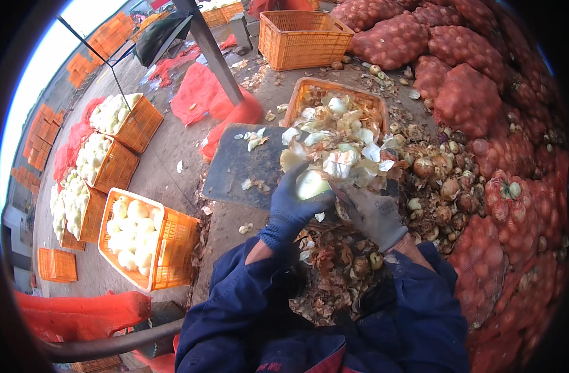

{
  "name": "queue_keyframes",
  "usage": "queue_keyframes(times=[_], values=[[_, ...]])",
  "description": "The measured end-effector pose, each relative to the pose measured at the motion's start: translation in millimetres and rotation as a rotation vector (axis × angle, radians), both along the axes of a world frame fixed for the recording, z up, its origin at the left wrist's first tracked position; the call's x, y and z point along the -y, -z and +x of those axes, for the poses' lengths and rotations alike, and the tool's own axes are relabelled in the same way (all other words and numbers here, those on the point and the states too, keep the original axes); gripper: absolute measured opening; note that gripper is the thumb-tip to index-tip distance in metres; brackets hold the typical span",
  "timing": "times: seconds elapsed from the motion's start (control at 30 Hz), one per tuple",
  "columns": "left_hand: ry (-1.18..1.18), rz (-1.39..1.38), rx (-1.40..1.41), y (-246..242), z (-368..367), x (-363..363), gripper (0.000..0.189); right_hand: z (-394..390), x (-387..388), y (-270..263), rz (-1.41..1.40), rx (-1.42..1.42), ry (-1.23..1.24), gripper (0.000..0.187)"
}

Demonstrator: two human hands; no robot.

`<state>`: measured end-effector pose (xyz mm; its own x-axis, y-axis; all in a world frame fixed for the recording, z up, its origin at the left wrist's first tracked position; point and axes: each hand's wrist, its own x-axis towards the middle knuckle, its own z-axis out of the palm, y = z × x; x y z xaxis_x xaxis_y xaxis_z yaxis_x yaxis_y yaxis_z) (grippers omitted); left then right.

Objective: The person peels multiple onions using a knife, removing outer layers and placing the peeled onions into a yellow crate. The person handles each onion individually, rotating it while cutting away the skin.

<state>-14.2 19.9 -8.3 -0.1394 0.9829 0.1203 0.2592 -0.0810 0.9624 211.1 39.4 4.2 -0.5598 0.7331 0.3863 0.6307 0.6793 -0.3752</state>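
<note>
My left hand (296, 200), in a blue knitted glove, holds a pale peeled onion (311, 184) between thumb and fingers. At the right side of that onion is my right hand (373, 212), in a grey, soiled glove, its fingers closed around a small thing that looks like a knife (339, 192), mostly hidden. Both hands are over the near edge of a dark board (235, 163). Loose onion skins (342, 161) lie heaped just beyond the hands. Behind them an orange plastic crate (291, 105) holds skins and a pale onion (337, 105).
Unpeeled onions (445, 186) are piled right of the board, beside stacked red mesh sacks (471, 98). A crate (177, 247) of peeled onions stands left, with more filled crates (118, 163) behind. A metal pole (214, 56) rises beyond the board. An empty orange crate (303, 46) stands farther back.
</note>
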Motion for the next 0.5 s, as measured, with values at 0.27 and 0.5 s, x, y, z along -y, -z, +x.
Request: queue_keyframes(times=[0.27, 0.5], values=[[-0.038, 0.141, -0.090, -6.8, 6.0, 4.5, 0.095, -2.0, 8.0, -21.0, -1.300, -0.696, 0.030, 0.039], [0.013, 0.303, -0.341, -11.1, 2.3, 5.4, 0.094, 12.2, 0.5, -22.5, -1.164, -0.840, -0.153, 0.043]])
